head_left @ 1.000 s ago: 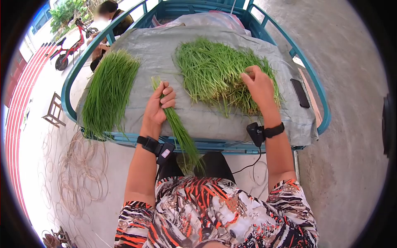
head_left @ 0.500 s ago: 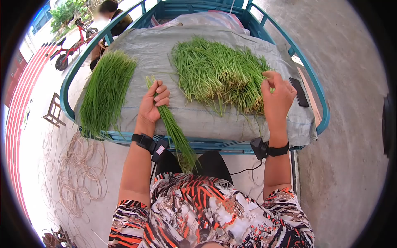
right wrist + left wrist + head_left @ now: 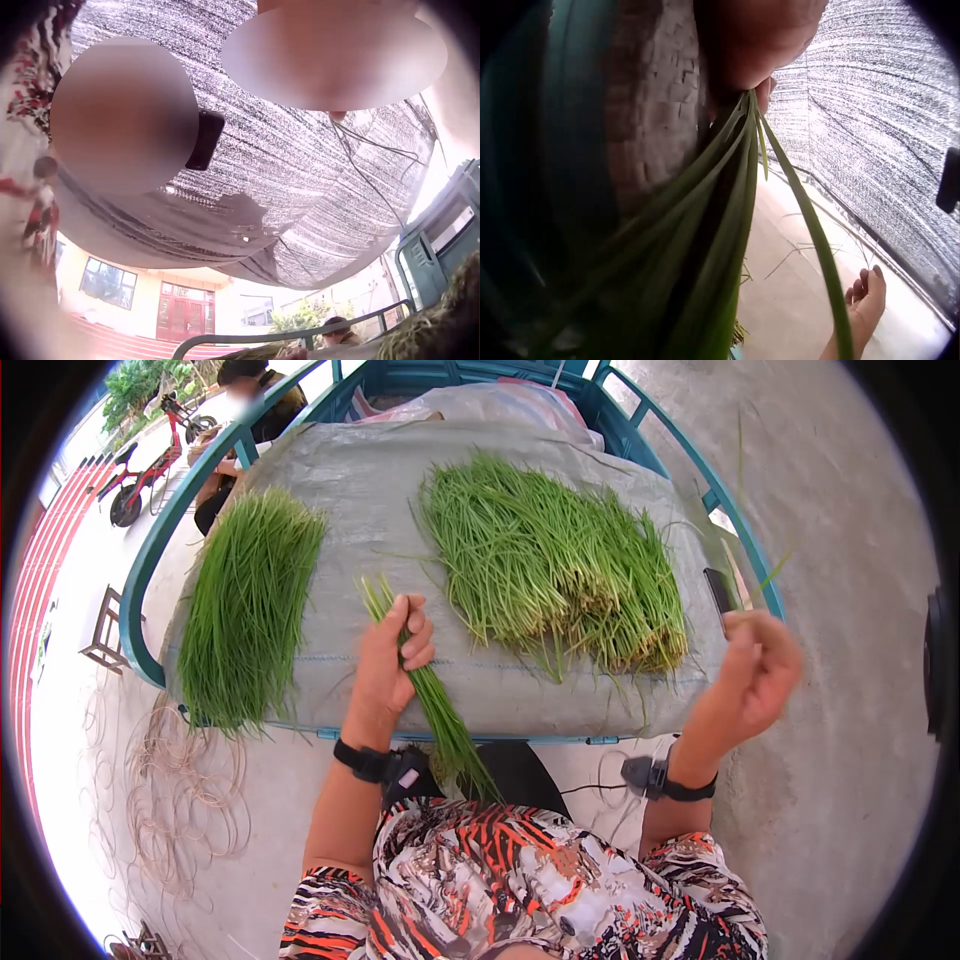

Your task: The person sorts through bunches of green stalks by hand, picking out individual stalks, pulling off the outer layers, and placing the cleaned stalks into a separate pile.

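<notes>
My left hand (image 3: 392,655) grips a small bunch of green chives (image 3: 440,710) near their pale ends, and the long leaves hang down toward my lap. In the left wrist view, the leaves (image 3: 739,217) fan out below the fist. Off to the right, my blurred right hand (image 3: 760,675) pinches a few loose chive blades (image 3: 777,570) by the cart's side rail. Those strands (image 3: 367,142) also trail from the fingers in the right wrist view. A big pile of chives (image 3: 550,550) lies on the grey sheet, root ends toward me. At the left lies a neater heap (image 3: 250,600).
The grey sheet (image 3: 370,490) covers the cart bed, bordered by a teal rail (image 3: 140,600). A phone (image 3: 718,592) lies at the sheet's right edge. Another person (image 3: 270,410) sits beyond the left rail. A wooden stool (image 3: 105,630) and tangled cord (image 3: 180,790) are on the ground.
My right hand has moved from the big pile's front edge rightward to the rail, bringing loose blades. The left hand keeps its bunch and is now slightly lower in view.
</notes>
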A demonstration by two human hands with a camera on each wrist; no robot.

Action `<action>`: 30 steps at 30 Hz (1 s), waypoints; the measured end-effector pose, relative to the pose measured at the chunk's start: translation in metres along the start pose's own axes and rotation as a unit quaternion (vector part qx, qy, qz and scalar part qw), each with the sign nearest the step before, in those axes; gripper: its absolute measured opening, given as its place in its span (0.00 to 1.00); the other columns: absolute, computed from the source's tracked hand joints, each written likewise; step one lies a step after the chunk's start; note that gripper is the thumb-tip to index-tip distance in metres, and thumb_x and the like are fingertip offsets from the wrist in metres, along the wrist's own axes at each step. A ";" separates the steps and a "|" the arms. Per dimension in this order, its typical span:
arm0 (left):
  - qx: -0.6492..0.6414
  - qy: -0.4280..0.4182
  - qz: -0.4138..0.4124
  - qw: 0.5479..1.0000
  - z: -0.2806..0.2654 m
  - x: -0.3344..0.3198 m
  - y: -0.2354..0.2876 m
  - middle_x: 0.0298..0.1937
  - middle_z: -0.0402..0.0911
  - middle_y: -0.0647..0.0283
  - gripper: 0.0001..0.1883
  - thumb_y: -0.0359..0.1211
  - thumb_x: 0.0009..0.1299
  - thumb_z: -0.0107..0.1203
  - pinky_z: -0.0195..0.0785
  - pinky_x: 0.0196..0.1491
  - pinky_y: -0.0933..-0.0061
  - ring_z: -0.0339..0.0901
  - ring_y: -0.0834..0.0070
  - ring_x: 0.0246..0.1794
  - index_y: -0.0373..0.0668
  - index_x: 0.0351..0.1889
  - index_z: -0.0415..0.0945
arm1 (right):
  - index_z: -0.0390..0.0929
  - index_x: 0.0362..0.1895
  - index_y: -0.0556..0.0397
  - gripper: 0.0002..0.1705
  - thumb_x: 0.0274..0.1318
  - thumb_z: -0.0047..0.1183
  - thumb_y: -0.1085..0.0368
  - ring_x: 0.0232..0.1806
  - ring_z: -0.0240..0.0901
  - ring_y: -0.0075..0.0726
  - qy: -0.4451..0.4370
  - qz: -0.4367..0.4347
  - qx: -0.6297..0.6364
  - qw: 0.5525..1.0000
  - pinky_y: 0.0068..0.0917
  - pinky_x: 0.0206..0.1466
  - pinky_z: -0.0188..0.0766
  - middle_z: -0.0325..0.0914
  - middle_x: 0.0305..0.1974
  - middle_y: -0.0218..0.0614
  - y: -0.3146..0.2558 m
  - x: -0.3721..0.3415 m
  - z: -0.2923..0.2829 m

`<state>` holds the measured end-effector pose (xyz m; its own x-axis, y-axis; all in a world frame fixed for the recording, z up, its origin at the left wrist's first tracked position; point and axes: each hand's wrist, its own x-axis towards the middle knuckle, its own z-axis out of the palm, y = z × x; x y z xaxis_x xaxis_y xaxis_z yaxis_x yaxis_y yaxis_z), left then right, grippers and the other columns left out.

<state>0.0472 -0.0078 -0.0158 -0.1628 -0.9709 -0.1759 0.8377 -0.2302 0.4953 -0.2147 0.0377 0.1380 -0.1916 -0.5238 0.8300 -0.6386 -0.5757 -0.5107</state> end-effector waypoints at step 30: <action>0.390 -0.098 -0.199 0.894 0.104 -0.036 0.066 0.22 0.72 0.74 0.15 0.40 0.74 0.45 0.49 0.18 0.85 0.58 0.90 0.15 0.40 0.36 0.76 | 0.74 0.39 0.57 0.07 0.60 0.51 0.67 0.30 0.68 0.17 -0.410 0.465 0.297 0.726 0.17 0.35 0.67 0.75 0.30 0.27 -0.028 -0.004 0.085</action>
<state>0.0541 0.0048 0.1118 -0.5194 -0.7771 -0.3553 0.0870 -0.4617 0.8827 -0.1330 0.0021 0.1298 0.3300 -0.9169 -0.2245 -0.0371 0.2251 -0.9736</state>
